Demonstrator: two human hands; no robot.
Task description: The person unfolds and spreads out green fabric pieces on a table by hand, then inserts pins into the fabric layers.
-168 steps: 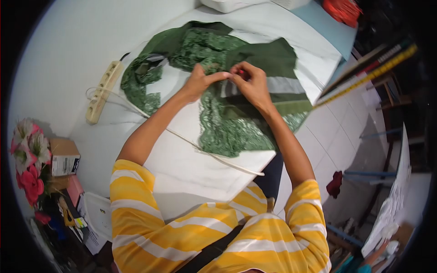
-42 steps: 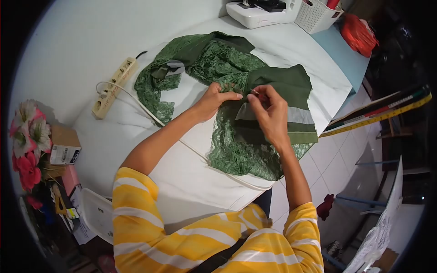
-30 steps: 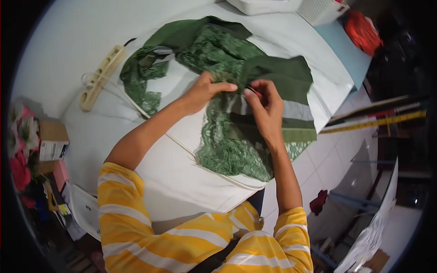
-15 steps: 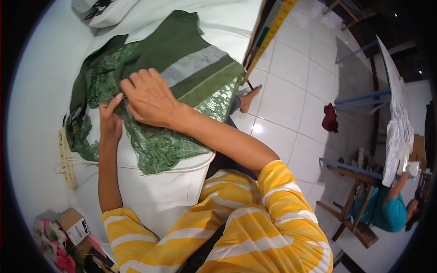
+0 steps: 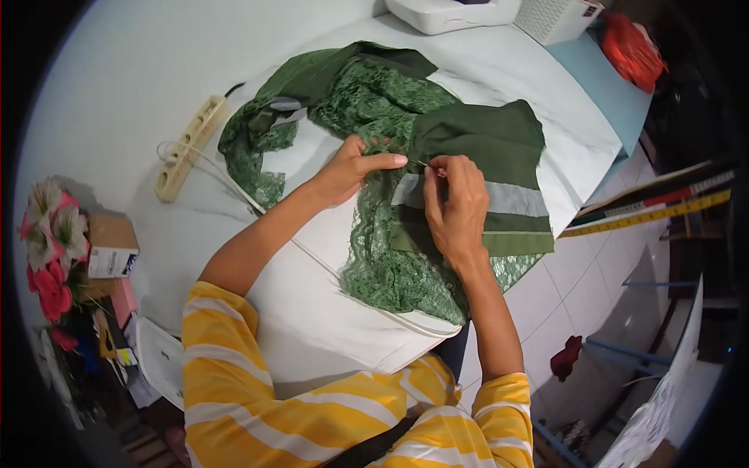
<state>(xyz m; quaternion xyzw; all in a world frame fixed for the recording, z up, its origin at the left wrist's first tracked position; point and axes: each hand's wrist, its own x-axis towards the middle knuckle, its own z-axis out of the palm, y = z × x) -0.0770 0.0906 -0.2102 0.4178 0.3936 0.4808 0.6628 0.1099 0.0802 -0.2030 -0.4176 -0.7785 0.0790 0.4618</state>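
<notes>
A green lace garment (image 5: pixel 374 97) with plain dark green panels (image 5: pixel 484 136) and a grey strip (image 5: pixel 511 200) lies spread on the white table (image 5: pixel 312 269). My left hand (image 5: pixel 347 170) is closed on the lace, its thumb on top and its other fingers partly under the cloth. Just right of that thumb, my right hand (image 5: pixel 459 204) pinches a thin sewing needle (image 5: pixel 420 163), its tip pointing toward the left thumb. Any thread is too fine to make out. Shiny sequined cloth (image 5: pixel 515 269) hangs at the table's front edge.
A power strip (image 5: pixel 191 148) with a white cable lies at the left. Artificial flowers (image 5: pixel 58 234) and a cardboard box (image 5: pixel 111 246) stand at far left. At the back are a white machine base (image 5: pixel 452 14), a white basket (image 5: pixel 554 17) and a red bag (image 5: pixel 632 53). A yellow measuring tape (image 5: pixel 647 212) runs along the right.
The view has swung, so the garment appears farther right and the co-worker is out of sight. My right hand has drawn away from the left, and the needle shows between them.
</notes>
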